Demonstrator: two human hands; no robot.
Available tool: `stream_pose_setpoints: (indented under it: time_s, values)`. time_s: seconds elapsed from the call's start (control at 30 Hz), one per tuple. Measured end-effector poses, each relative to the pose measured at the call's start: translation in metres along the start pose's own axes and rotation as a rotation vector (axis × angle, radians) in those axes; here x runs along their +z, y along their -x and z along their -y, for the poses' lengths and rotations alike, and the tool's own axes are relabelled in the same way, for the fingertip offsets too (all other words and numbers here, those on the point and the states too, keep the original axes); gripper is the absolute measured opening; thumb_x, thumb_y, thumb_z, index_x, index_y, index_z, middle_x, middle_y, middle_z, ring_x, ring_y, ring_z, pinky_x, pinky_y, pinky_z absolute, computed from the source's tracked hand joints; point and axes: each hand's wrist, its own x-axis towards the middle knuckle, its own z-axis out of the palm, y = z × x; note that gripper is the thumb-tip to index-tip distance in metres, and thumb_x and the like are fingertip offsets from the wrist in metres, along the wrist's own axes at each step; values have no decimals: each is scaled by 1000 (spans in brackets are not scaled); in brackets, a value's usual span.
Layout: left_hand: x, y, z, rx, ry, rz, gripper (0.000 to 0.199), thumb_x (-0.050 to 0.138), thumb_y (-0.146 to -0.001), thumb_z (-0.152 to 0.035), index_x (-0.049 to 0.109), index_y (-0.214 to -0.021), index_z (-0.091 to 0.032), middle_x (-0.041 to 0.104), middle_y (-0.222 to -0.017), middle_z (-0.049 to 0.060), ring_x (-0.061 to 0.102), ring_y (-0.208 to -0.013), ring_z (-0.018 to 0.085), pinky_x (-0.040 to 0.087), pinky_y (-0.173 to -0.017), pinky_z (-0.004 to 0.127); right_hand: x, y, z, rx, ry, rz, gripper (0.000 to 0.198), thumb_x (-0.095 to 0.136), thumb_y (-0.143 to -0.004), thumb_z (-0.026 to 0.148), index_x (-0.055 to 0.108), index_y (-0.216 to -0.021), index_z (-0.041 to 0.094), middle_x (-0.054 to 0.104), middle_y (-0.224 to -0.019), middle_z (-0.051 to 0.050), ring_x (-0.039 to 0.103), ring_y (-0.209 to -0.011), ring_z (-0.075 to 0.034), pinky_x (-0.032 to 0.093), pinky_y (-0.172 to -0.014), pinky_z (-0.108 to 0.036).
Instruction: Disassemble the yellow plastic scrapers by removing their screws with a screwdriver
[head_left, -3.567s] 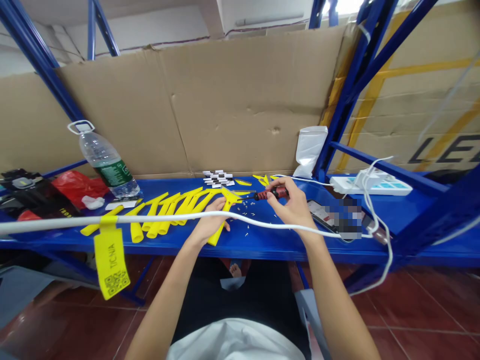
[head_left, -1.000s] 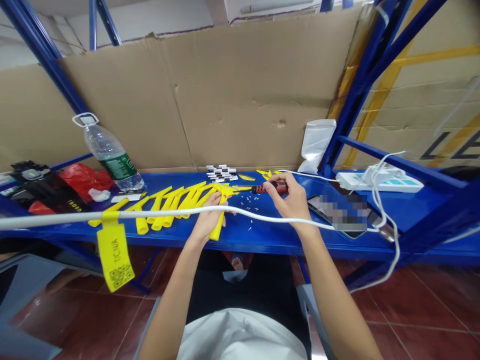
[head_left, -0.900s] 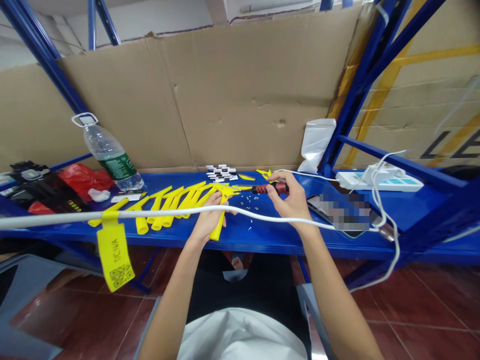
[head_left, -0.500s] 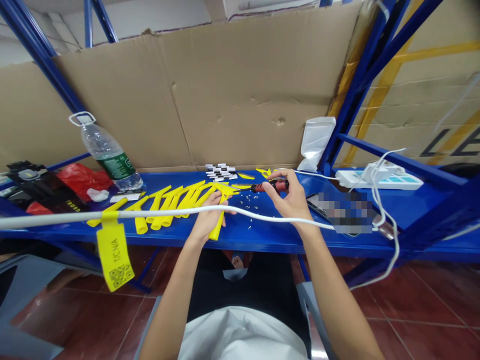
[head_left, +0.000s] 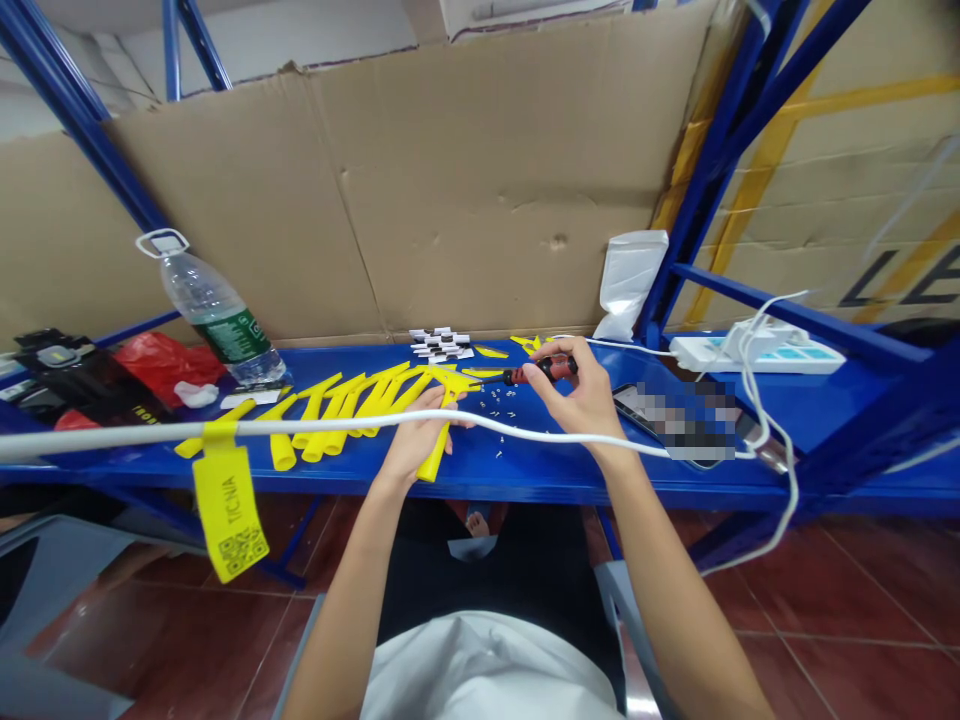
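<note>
My left hand (head_left: 418, 432) is closed around a yellow plastic handle (head_left: 433, 460), whose wider head points away from me. In my right hand (head_left: 583, 392) is a screwdriver (head_left: 541, 371) with a red and black grip, held sideways between the fingers. Its dark shaft points left and the tip meets the head of the yellow handle; a screw there is too small to make out. Several similar yellow handles (head_left: 321, 438) lie in a row to the left. Small screws (head_left: 499, 455) are scattered on the blue table (head_left: 525, 480) beneath the screwdriver.
A white cable (head_left: 555, 436) crosses in front of my hands, with a yellow tag (head_left: 227, 512). Striped black-and-white pieces (head_left: 441, 345) lie behind. Left stands a water bottle (head_left: 225, 320); right are a phone (head_left: 667, 425), a power strip (head_left: 795, 355) and a white bag (head_left: 630, 285).
Both hands keep nearly the same position, with the screwdriver tip still at the yellow handle. The camera view has shifted very slightly.
</note>
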Motion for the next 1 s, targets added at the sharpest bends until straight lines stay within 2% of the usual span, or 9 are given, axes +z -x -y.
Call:
stream_pose_setpoints:
  time_s: [0.13,0.3,0.43,0.5,0.57,0.63,0.8,0.9,1.0]
  values:
    - [1,1,-1,-7,7,11,48,85,-106,-35,67,-146,-15,73,-159,26,89,-96,27,58,-47,19,0,-2,-1,-19,-15,-3,18,80,-97,38,71,-109,27,81,-103,-3,72,-82,-20,61,-80,-38]
    - [2,2,-3,-22,18,8,47,84,-107,-31,66,-148,-15,72,-159,27,89,-96,26,60,-49,20,-1,-3,1,-10,39,-18,16,77,-100,43,72,-104,28,80,-95,-2,70,-76,-20,60,-78,-39]
    - [2,2,-3,-21,8,6,47,84,-107,-31,67,-147,-14,72,-160,26,89,-96,26,60,-48,21,-2,-3,3,-18,27,-6,18,78,-101,43,72,-107,28,82,-100,-4,75,-86,-23,63,-85,-41]
    - [2,1,-2,-28,9,-1,49,84,-107,-31,65,-150,-14,72,-160,27,89,-96,26,59,-48,20,-2,-3,3,-1,39,-1,17,76,-104,45,71,-106,28,81,-100,-4,72,-83,-22,62,-80,-39]
    - [2,0,-1,-38,14,6,55,84,-107,-31,62,-154,-14,72,-160,28,90,-96,27,59,-48,20,-3,-3,2,-4,19,20,17,76,-102,40,68,-112,28,82,-109,-4,70,-81,-19,61,-78,-37]
    - [2,-1,-1,-47,25,9,60,85,-107,-32,59,-158,-14,72,-161,29,90,-96,28,59,-47,21,-3,-2,2,-17,-9,29,25,79,-98,37,65,-118,28,81,-118,-5,69,-82,-18,61,-77,-36]
    - [3,-1,-4,-87,25,-15,70,89,-104,-31,58,-164,-14,70,-162,29,90,-93,28,62,-48,23,-3,-2,3,9,0,14,22,78,-100,42,65,-110,28,79,-104,-3,70,-81,-19,60,-76,-36]
    - [3,0,-6,-84,9,-6,63,88,-105,-31,62,-160,-15,70,-164,28,88,-84,25,64,-49,25,-2,-2,3,28,-37,38,26,80,-98,41,64,-114,29,80,-104,-4,73,-82,-20,61,-76,-37]
    - [4,0,-7,-78,8,-4,57,88,-105,-31,65,-155,-16,72,-161,26,87,-80,23,64,-48,24,-2,-2,2,69,-41,31,24,78,-101,44,63,-112,29,80,-103,-3,72,-78,-20,62,-74,-37]
